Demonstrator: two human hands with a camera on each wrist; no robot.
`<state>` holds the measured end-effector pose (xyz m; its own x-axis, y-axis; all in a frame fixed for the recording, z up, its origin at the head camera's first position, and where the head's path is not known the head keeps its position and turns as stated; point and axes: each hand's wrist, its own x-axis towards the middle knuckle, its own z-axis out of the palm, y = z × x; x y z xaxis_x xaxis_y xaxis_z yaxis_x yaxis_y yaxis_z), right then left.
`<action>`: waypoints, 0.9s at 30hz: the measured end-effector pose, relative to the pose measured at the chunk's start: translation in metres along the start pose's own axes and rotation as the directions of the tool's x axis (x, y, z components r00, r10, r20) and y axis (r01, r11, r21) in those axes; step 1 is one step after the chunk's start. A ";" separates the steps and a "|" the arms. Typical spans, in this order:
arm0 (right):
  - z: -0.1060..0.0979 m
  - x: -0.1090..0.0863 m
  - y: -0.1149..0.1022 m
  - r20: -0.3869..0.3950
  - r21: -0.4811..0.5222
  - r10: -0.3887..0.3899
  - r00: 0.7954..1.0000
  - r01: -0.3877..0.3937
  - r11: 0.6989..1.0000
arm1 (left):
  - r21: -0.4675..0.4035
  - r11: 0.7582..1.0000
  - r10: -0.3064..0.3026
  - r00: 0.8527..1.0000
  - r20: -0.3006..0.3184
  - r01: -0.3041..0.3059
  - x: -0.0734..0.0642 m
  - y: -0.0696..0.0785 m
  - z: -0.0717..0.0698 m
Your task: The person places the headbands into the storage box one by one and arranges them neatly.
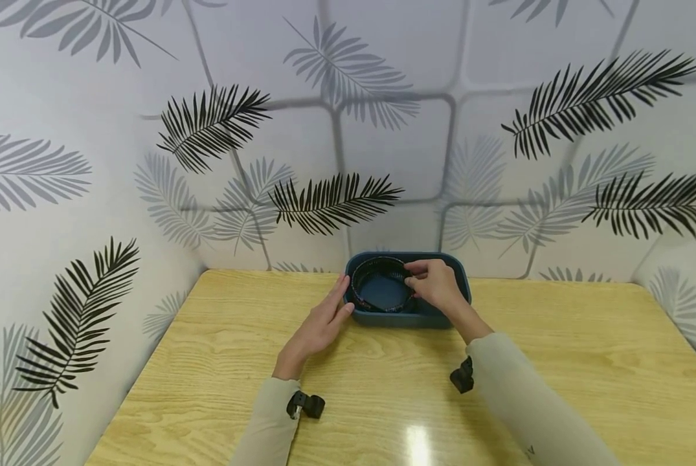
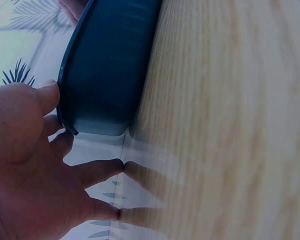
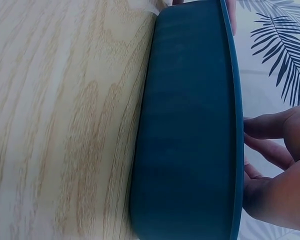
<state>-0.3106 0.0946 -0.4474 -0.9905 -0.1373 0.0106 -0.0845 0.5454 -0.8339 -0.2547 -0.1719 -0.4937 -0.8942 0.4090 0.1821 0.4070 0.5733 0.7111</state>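
Note:
A dark blue rectangular bin (image 1: 423,320) with rounded corners stands on the table against the wall. Inside its left part lies a black round band (image 1: 356,294), its surface textured with small reddish specks. My right hand (image 1: 437,285) reaches over the bin and pinches the band's right side between thumb and fingers. In the right wrist view, the bin wall (image 3: 190,120) hides the band and the fingertips. My left hand (image 1: 321,323) touches the bin's left end with its fingers stretched out. The left wrist view shows its thumb (image 2: 49,95) at the rim and the other fingers spread.
The light wood table (image 1: 219,362) spreads around the bin on the left, right and front. Directly behind it rises a wall (image 1: 382,149) covered with leaf prints. Both sleeved wrists carry small black cameras (image 1: 313,406).

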 end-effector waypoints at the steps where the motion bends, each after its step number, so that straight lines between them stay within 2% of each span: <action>1: 0.000 -0.001 0.001 -0.005 -0.004 -0.006 1.000 0.006 1.000 | 0.003 1.000 -0.002 1.000 0.003 0.002 0.000 0.000 0.000; 12: -0.005 -0.005 0.003 -0.016 0.024 -0.028 0.999 0.028 0.999 | 0.006 1.000 -0.002 1.000 0.001 0.002 0.001 0.003 -0.001; 20: -0.013 -0.016 0.002 -0.017 0.148 -0.062 0.998 0.064 0.987 | 0.016 1.000 -0.010 1.000 0.007 0.010 0.002 0.002 -0.002; 27: -0.027 -0.031 0.009 -0.022 0.241 -0.141 0.990 0.142 0.960 | 0.010 1.000 -0.012 1.000 0.015 0.012 0.000 0.000 0.000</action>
<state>-0.2835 0.1256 -0.4403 -0.9708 -0.1948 0.1404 -0.1960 0.3051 -0.9320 -0.2552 -0.1716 -0.4938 -0.8962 0.4126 0.1632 0.3982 0.5856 0.7061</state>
